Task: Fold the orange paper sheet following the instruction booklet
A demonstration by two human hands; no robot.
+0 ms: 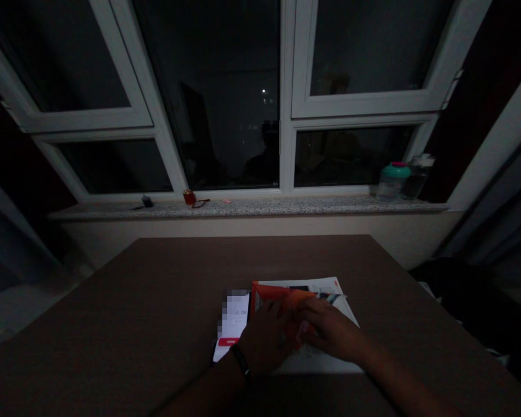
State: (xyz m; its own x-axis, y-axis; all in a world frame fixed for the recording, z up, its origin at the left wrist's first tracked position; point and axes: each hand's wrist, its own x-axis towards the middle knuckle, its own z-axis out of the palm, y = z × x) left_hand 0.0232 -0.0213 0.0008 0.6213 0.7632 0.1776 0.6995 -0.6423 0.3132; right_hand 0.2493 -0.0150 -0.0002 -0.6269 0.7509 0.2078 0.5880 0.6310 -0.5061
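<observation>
A magazine or booklet with white printed pages lies on the table. One orange-red sheet of it is folded partly over, with a striped edge at its right end. My left hand, with a dark band on the wrist, lies over the left side of the orange sheet with its fingers stretched out. My right hand bends its fingers around the sheet's right part, thumb tucked in. Dim light blurs the fingertips. A phone with a lit screen lies left of the booklet, partly behind my left hand.
The brown table reaches toward a speckled windowsill. On the sill are a small dark bottle, a red-orange jar, a teal-lidded container and a clear one. Dark fabric lies beyond the table's right edge.
</observation>
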